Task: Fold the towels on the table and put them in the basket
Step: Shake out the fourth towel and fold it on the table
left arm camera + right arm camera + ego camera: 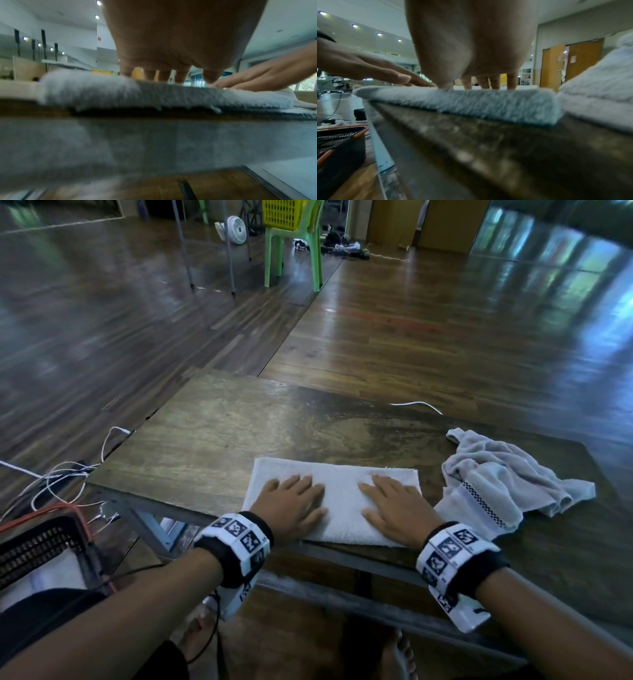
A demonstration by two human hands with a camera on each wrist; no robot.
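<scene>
white towel (337, 501), folded to a flat rectangle, lies at the table's near edge under both flat palms. second towel (507, 481), pale grey with a checkered strip, crumpled in a heap just right of the right hand, touching the folded one. dark basket (41, 546) with orange rim sits low, left of the left hand, a white towel inside.

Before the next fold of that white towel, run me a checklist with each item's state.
1. Both hands flat on the white towel: ok, left hand and right hand press it with straight fingers.
2. Towel lying flat as a neat rectangle: ok.
3. Towel fully on the table: ok, though its near edge sits right at the table's edge.
4. Room to fold: ok toward the left; the crumpled towel touches its right end.
5. Basket in reach: ok, on the floor at the left.
6. Basket has space: cannot tell, something white lies inside.
</scene>
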